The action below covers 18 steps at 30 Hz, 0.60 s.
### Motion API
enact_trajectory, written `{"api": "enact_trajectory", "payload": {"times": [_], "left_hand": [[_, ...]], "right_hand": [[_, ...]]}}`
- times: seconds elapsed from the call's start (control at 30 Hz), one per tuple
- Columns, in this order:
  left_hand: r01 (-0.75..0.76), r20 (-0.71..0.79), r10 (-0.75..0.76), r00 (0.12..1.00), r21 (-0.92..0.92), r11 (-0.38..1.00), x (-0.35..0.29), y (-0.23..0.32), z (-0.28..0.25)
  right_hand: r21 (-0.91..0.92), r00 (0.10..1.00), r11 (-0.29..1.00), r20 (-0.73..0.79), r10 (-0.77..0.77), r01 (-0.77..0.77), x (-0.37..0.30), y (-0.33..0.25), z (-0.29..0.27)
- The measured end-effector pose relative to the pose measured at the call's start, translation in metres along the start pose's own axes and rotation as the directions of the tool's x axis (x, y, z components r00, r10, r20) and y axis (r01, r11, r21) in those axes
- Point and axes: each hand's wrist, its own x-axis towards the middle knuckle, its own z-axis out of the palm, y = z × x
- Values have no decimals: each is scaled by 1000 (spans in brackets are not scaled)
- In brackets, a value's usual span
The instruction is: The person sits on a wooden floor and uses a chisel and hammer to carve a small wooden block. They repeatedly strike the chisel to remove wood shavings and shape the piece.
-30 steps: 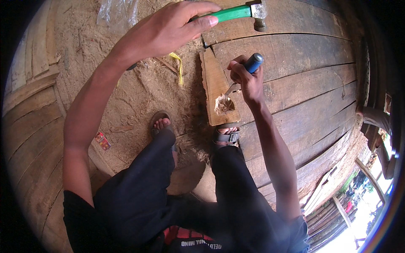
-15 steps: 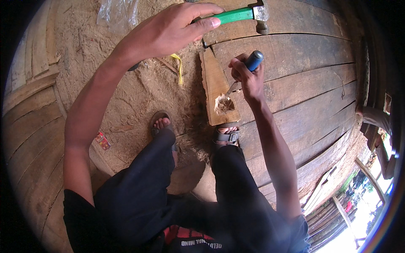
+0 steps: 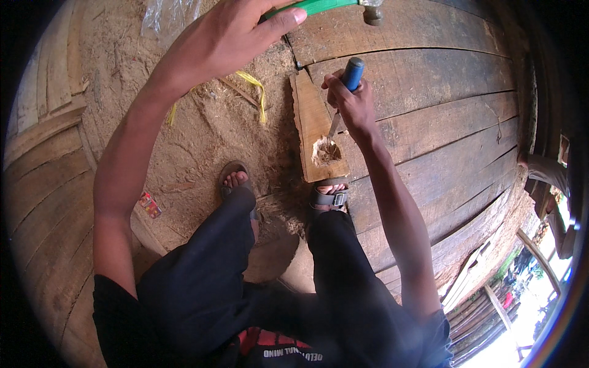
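Raised at the upper edge, my left hand [image 3: 245, 30] is closed round the green handle of a hammer [image 3: 325, 6]; part of its head is cut off by the picture's top. My right hand [image 3: 353, 104] grips the blue handle of a chisel [image 3: 353, 73], which stands slightly tilted. The chisel's blade reaches down to the far rim of a rough hollow cut in a wedge-shaped wooden block [image 3: 311, 116]. Pale torn fibres line the hollow [image 3: 326, 152]. The block lies just ahead of my right sandalled foot.
Wide planks [image 3: 429, 122] run along the right side. Sawdust and shavings cover the ground [image 3: 215, 135] at left, with a yellow strip [image 3: 262, 98], clear plastic [image 3: 172, 18] and a small red packet [image 3: 150, 205]. Another person's arm [image 3: 546, 172] shows at the far right.
My left hand has lifted the hammer up and a little left. My right hand has shifted slightly left and the chisel stands more upright. The block has stayed in place.
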Motion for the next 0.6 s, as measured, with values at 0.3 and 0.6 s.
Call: {"api": "enact_trajectory", "payload": {"times": [0.3,0.6], "left_hand": [[36,-30,-36,999,10,999,-9,-10,2],[80,45,-78,996,-45,996,-14,-28,11]], "right_hand": [[37,999,999,37,-16,15,11,7,0],[-33,998,999,64,17,-15,10,5,7]]}}
